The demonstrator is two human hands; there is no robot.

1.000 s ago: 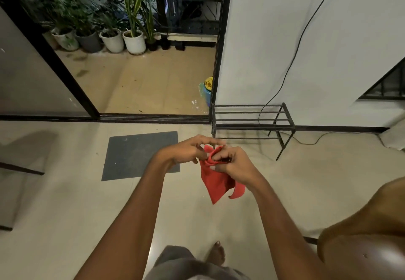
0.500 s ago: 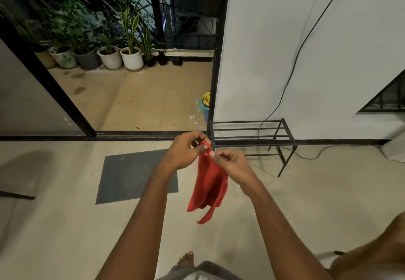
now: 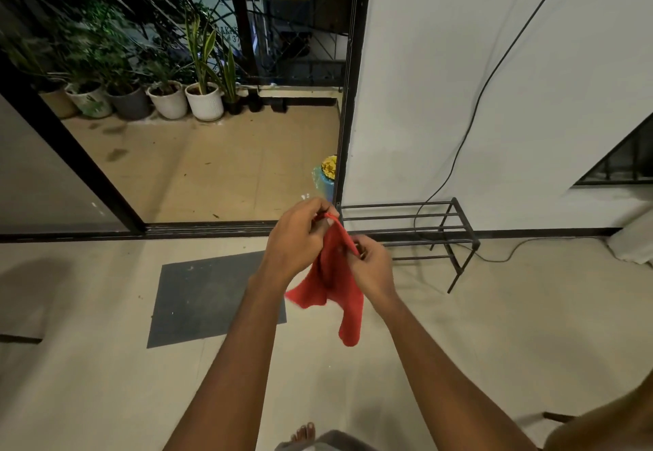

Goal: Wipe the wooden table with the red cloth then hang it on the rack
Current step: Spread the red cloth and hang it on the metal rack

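Note:
The red cloth point(image 3: 335, 284) hangs in mid-air in front of me, held at its top edge by both hands. My left hand point(image 3: 298, 240) pinches the upper corner, and my right hand point(image 3: 371, 267) grips the edge a little lower and to the right. Its loose end dangles down toward the floor. The black metal rack point(image 3: 417, 228) stands low against the white wall just beyond and to the right of my hands. A corner of the brown wooden table point(image 3: 607, 426) shows at the bottom right.
An open sliding door point(image 3: 348, 104) leads to a patio with several potted plants point(image 3: 169, 97). A grey floor mat point(image 3: 205, 295) lies to the left. A black cable point(image 3: 470, 122) runs down the wall behind the rack. My bare foot point(image 3: 304, 433) is below.
I have moved closer to the rack and the table has slid toward the bottom right corner. The bunched cloth has been opened out and now hangs longer from both hands.

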